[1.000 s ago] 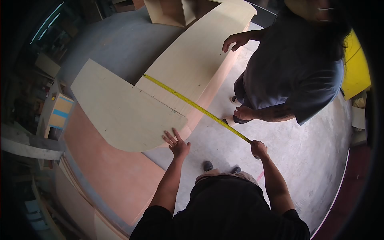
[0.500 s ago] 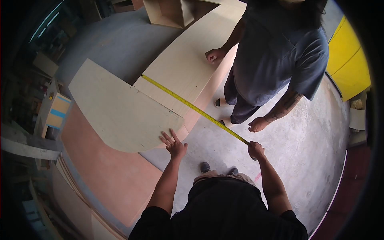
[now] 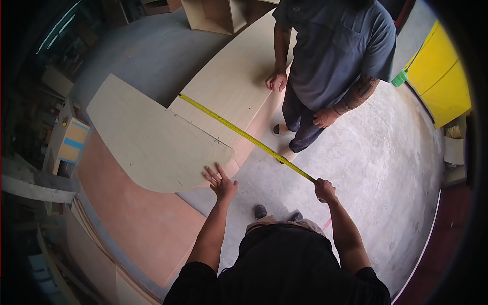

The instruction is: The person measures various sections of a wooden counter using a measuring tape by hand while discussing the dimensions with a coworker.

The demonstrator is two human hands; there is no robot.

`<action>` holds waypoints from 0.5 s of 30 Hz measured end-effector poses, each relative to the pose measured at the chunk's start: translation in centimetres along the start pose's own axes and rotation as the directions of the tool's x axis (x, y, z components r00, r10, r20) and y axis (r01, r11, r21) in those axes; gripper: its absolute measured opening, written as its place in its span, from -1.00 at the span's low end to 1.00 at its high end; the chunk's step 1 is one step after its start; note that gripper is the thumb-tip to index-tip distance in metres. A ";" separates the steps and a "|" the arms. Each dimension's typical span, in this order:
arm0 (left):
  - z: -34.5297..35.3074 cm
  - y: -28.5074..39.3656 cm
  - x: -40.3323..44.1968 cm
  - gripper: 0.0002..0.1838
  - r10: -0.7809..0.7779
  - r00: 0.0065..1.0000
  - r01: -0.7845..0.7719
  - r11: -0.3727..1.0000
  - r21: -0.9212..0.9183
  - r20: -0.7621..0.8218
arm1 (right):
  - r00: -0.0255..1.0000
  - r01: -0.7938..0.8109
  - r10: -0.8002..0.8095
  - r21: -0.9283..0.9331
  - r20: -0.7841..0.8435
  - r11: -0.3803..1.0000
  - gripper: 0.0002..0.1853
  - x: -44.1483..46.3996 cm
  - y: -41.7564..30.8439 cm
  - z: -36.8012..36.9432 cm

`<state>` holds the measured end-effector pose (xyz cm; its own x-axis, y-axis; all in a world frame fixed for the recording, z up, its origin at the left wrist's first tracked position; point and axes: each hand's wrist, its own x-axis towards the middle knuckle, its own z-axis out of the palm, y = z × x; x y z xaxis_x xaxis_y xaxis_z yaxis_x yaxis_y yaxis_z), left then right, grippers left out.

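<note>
A yellow tape measure (image 3: 239, 131) stretches across a long pale plywood top (image 3: 234, 71), from its left edge out past its right edge over the floor. My right hand (image 3: 325, 190) is closed around the near end of the tape, its case mostly hidden by the fingers. My left hand (image 3: 222, 184) rests with fingers spread on the rounded near corner of a second pale plywood panel (image 3: 147, 137), which meets the long top at a seam. No object shows in my left hand.
A person (image 3: 330, 51) stands beyond the long top's right edge, one hand on it. Reddish boards (image 3: 132, 203) lie at the lower left. An open wooden cabinet (image 3: 208, 15) stands at the back, and a yellow panel (image 3: 445, 76) at the right. Grey floor (image 3: 386, 162) lies at the right.
The other person has moved left along the long top and now rests a hand on its edge. A green object has come into view by the yellow panel. My hands have stayed almost still.
</note>
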<state>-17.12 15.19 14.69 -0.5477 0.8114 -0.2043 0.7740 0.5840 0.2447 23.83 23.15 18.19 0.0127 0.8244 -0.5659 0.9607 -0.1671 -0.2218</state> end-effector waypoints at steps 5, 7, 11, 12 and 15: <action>0.2 0.0 0.1 0.36 -0.003 1.000 0.003 1.000 0.011 0.001 | 1.000 0.010 -0.010 -0.001 -0.007 1.000 -0.70 0.3 0.4 0.3; 0.2 -0.1 0.0 0.36 -0.004 1.000 0.004 1.000 0.010 0.000 | 1.000 0.012 -0.012 -0.004 -0.005 1.000 -0.70 0.2 0.3 0.3; 0.0 0.1 -0.1 0.36 -0.010 1.000 0.010 1.000 -0.004 0.011 | 1.000 0.000 0.000 -0.007 0.004 1.000 -0.70 -0.2 0.1 0.0; 0.0 0.1 -0.2 0.36 -0.013 1.000 0.013 1.000 -0.009 0.013 | 1.000 -0.004 0.004 -0.004 0.007 1.000 -0.70 -0.1 0.1 0.0; -0.2 0.2 -0.3 0.36 -0.014 1.000 0.014 1.000 -0.008 0.015 | 1.000 -0.009 0.009 -0.012 0.010 1.000 -0.70 -0.4 -0.1 -0.4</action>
<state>-16.92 15.06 14.98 -0.5534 0.8030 -0.2213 0.7638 0.5952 0.2496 23.87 23.04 18.74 0.0184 0.8173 -0.5759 0.9639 -0.1675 -0.2070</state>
